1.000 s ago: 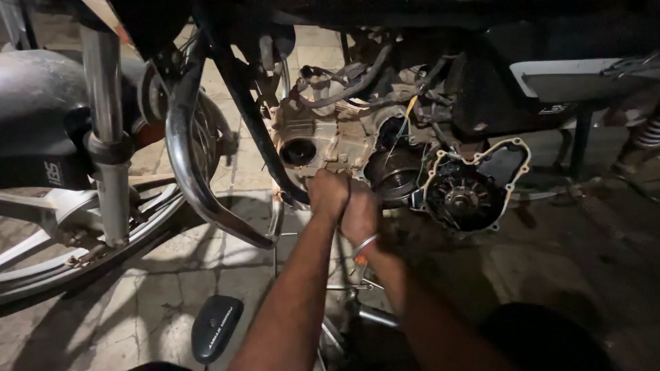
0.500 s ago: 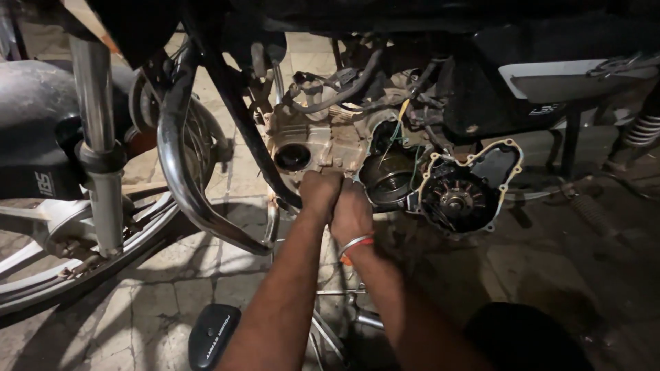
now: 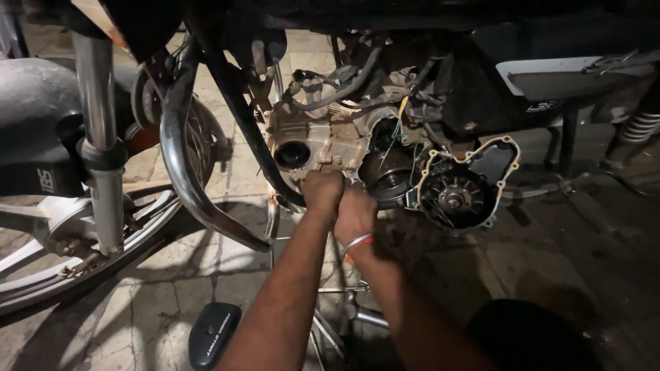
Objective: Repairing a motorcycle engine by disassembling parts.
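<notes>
Both my hands work at the lower edge of the motorcycle engine (image 3: 323,141), which sits mid-frame under the dark tank, its casing pale, dusty metal with a round open port on the left. My left hand (image 3: 323,194) is closed into a fist against the casing just below that port; my right hand (image 3: 355,214) is fisted beside it, touching it, with a bangle (image 3: 357,242) at the wrist. The fingers of both curl inward, pressed together; what they grip is hidden from me.

Just right of my hands the engine stands open: a round rotor housing (image 3: 386,175), and beside it the removed side cover (image 3: 459,192) hanging by green wires, a pale gasket line around its edge.

Labels: a white side panel (image 3: 570,75) with a small dark mark sits upper right; a black oval cover (image 3: 214,334) with small white lettering lies on the paved floor (image 3: 137,302) near my left forearm.

A curved chrome crash guard (image 3: 180,165), fork leg (image 3: 100,137) and front wheel (image 3: 62,275) stand to the left.
</notes>
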